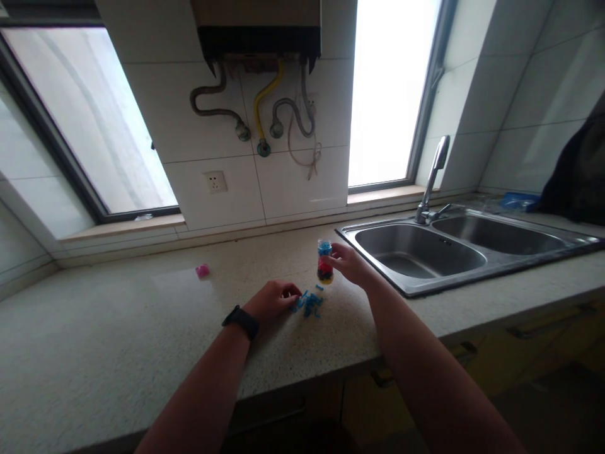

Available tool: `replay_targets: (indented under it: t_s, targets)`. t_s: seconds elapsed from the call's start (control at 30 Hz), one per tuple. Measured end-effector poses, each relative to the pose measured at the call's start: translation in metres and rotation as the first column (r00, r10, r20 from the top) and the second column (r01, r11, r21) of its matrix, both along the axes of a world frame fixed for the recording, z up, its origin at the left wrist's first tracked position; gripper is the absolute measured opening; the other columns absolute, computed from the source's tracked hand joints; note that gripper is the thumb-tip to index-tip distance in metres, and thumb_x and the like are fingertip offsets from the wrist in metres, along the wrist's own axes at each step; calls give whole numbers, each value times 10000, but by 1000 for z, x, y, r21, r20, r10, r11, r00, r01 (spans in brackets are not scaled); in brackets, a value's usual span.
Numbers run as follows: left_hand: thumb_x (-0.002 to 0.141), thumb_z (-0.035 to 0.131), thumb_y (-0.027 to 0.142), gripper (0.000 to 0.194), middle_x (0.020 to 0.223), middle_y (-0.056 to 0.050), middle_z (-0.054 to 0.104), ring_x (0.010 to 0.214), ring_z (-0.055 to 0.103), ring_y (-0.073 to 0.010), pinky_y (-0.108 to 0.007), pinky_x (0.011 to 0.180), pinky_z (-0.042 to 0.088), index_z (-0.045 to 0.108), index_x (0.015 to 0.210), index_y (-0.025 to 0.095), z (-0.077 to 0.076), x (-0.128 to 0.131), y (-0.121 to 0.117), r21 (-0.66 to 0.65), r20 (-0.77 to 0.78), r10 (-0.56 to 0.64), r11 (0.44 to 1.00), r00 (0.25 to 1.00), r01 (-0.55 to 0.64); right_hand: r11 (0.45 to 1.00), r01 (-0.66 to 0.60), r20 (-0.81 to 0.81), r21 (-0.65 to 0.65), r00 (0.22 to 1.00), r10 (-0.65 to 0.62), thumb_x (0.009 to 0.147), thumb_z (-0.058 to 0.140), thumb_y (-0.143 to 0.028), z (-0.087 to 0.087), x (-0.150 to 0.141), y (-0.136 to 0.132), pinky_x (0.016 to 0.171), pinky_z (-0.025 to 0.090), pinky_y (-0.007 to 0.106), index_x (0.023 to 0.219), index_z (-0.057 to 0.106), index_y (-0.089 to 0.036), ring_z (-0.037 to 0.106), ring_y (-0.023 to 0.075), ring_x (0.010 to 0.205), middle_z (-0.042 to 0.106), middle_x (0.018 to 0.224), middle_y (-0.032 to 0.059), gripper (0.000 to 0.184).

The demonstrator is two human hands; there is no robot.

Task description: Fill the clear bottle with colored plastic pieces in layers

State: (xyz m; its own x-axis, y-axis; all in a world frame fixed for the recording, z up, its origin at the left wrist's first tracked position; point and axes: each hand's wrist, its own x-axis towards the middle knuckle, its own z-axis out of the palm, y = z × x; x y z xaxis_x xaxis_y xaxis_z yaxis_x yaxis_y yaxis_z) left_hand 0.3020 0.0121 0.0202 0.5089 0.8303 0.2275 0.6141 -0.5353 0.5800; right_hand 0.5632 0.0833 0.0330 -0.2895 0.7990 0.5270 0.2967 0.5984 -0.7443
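A small clear bottle [325, 272] stands upright on the counter, filled with coloured layers: yellow at the bottom, then black, red and blue. My right hand [347, 261] grips it from the right side. Just in front of the bottle lies a loose pile of small blue pieces [311, 304]. My left hand [274, 299], with a dark watch on its wrist, rests at the left edge of this pile. Its fingers are curled together at the blue pieces; what they pinch, if anything, is too small to make out. A pink cap-like piece [202, 271] lies farther left.
A double steel sink [401, 287] with a faucet [432, 180] is set into the speckled counter [142, 353] on the right. Pipes hang below a wall-mounted heater [259, 38]. At the far right are a blue plastic item [517, 201] and a dark bag-like shape [574, 173].
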Motion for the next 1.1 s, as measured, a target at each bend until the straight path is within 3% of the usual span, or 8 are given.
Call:
replay_targets:
  t_s: [0.13, 0.2, 0.33, 0.53, 0.67, 0.8, 0.93, 1.1]
  targets:
    - [881, 516, 351, 304, 916, -59, 700, 798, 605, -171, -276, 708, 456, 702, 1063, 196, 11, -16, -5, 6, 38, 61, 998, 997, -62, 1000, 5, -6, 6, 1000, -5, 805, 672, -483, 0, 1, 0, 627, 500, 290, 968, 679, -168, 618, 163, 689, 691, 844, 60, 355]
    - [857, 542, 370, 303, 850, -54, 683, 763, 598, -169, -268, 680, 449, 698, 1032, 177, 16, -32, -9, -22, -24, 80, 997, 997, -80, 1000, 5, -16, 4, 1000, -5, 808, 670, -486, -1, 2, 1, 628, 498, 289, 966, 677, -167, 614, 161, 688, 686, 840, 58, 355]
    - [760, 643, 372, 271, 763, -25, 669, 682, 591, -158, -243, 604, 414, 695, 945, 181, 18, -53, -15, -168, -205, 2, 985, 979, -38, 1000, -1, -38, -1, 999, 1, 810, 671, -487, -2, 3, 1, 629, 497, 285, 949, 671, -166, 613, 158, 690, 681, 844, 57, 349]
    - [800, 591, 343, 205, 737, -31, 678, 666, 595, -151, -250, 616, 402, 710, 821, 178, 12, -24, -14, -80, -206, -4, 997, 978, -12, 1000, 5, -27, -4, 1000, -6, 798, 682, -484, -4, 1, 3, 609, 493, 275, 944, 667, -167, 605, 150, 668, 665, 807, 39, 349]
    - [841, 564, 342, 218, 791, -40, 691, 700, 602, -154, -260, 655, 421, 720, 859, 191, 16, -7, -14, -32, -137, -45, 999, 990, 41, 1000, 12, -25, -6, 1000, -12, 795, 685, -482, -4, 2, 3, 613, 494, 276, 948, 669, -170, 605, 153, 673, 666, 811, 41, 348]
    - [836, 581, 388, 253, 802, -40, 678, 718, 602, -162, -258, 649, 433, 706, 930, 190, 24, -33, -17, -53, -111, 12, 998, 994, -18, 1000, 4, -42, -4, 999, -4, 808, 676, -469, -3, 2, 2, 616, 494, 275, 956, 669, -170, 599, 152, 681, 669, 837, 48, 334]
    - [724, 690, 386, 281, 805, -30, 693, 721, 624, -176, -253, 625, 441, 704, 923, 187, 27, -67, -21, -247, -220, 16, 966, 975, -72, 1000, -9, -41, 2, 999, 9, 813, 671, -471, -2, 2, 1, 622, 499, 278, 942, 668, -167, 605, 156, 689, 671, 845, 53, 331]
    - [727, 648, 326, 170, 741, -23, 703, 684, 628, -173, -258, 604, 421, 727, 784, 188, 27, -60, -25, -269, -326, 1, 959, 945, -94, 1000, 7, -33, 3, 999, -7, 810, 679, -461, -1, 2, 1, 625, 499, 276, 950, 665, -170, 614, 153, 680, 676, 824, 44, 324]
